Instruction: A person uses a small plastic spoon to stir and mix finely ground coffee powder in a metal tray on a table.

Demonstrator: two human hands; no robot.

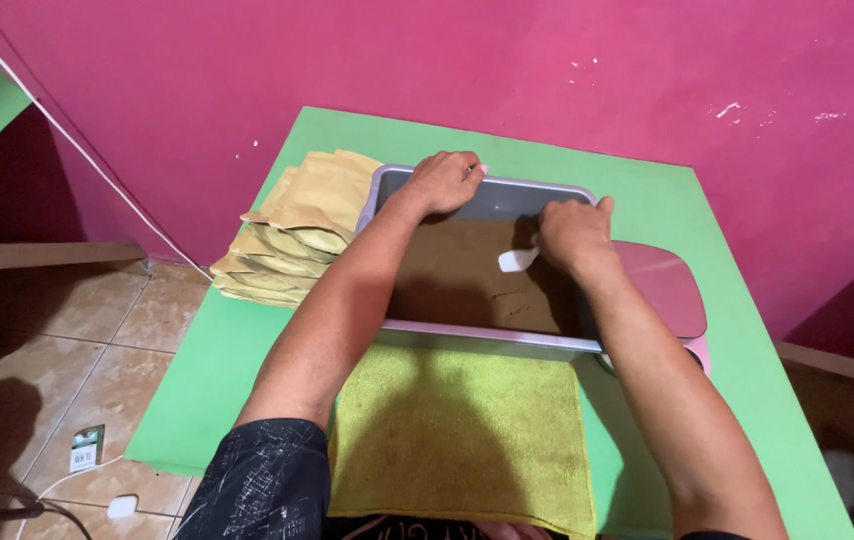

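Two hands over grey tray (557, 190) on green table (667, 200): my left hand (444, 180) curled on far rim, right hand (572, 232) pinching small white scoop (517, 260) above brown powder (457, 280).

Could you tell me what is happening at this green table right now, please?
A person leans over a grey tray filled with brown powder on the green table. The left hand grips the tray's far rim, while the right hand holds a small white scoop against the powder. A stack of tan envelopes lies to the left, a yellow cloth in front, and a pink scale to the right.
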